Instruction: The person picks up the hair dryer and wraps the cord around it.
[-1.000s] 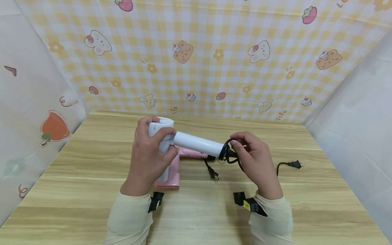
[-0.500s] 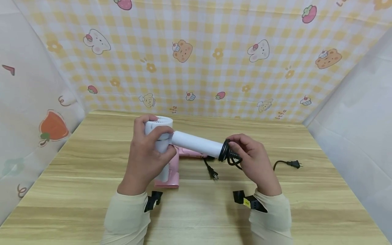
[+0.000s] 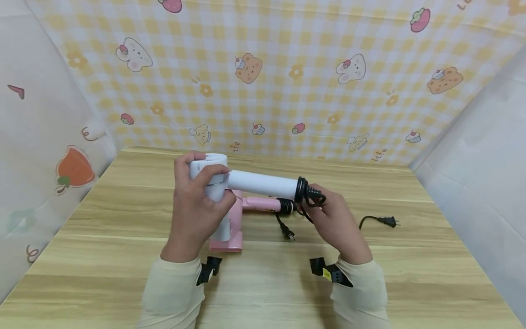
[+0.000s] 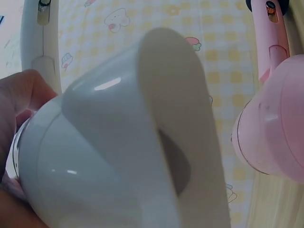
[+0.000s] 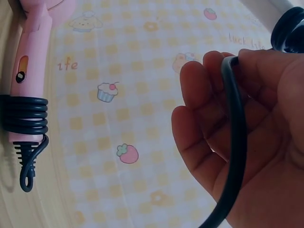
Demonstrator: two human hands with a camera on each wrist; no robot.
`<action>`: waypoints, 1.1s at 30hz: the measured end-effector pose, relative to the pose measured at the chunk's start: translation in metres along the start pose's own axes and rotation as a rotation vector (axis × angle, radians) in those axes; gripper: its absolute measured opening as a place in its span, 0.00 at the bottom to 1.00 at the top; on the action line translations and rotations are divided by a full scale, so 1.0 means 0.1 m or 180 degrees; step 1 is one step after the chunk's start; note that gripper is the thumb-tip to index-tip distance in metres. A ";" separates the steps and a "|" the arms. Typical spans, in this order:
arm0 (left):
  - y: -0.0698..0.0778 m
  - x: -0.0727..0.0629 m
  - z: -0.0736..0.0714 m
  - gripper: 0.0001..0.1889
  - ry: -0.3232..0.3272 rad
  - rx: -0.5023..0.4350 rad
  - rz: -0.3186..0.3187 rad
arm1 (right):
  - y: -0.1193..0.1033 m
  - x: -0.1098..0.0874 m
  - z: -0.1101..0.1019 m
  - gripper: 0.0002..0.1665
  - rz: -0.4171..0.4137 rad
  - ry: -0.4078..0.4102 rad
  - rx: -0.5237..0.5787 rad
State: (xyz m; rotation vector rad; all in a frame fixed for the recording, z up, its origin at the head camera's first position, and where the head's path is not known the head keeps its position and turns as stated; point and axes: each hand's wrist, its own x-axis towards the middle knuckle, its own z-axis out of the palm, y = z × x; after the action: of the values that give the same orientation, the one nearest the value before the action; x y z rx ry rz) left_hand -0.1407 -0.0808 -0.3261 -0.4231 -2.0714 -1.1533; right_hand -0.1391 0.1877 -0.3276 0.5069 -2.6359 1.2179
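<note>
My left hand grips a white hair dryer by its barrel above the table, the handle pointing right. The dryer's wide nozzle fills much of the left wrist view. Black cord loops around the handle's end. My right hand, just below that end, pinches the cord between thumb and fingers; in the right wrist view the cord runs down across the palm. Behind and below lies a pink hair dryer, its cord coiled round the handle, its barrel partly hidden by the white one.
One black plug rests on the wooden table beside the pink dryer. Another plug lies to the right, its cord leading back behind my right hand. A yellow checked cloth hangs along the table's back edge.
My right hand has moved from beyond the handle's end to below it, drawing the cord along. The handle has tilted nearer level, and the right-hand plug has slid slightly left.
</note>
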 end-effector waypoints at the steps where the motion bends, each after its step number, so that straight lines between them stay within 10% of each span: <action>1: 0.00 0.00 0.00 0.19 0.0006 0.0002 -0.0021 | 0.00 0.00 0.00 0.06 0.0017 -0.0026 0.0002; 33: -0.02 -0.05 0.15 0.17 0.0106 0.0283 -0.0339 | -0.07 -0.03 -0.01 0.05 0.0112 -0.0715 -0.0165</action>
State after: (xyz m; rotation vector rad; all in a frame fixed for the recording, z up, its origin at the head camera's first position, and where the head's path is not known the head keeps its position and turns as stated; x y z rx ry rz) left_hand -0.1453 -0.0694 -0.3358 -0.2521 -2.1284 -1.1168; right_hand -0.1333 0.1849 -0.3235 0.6247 -2.8658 1.1608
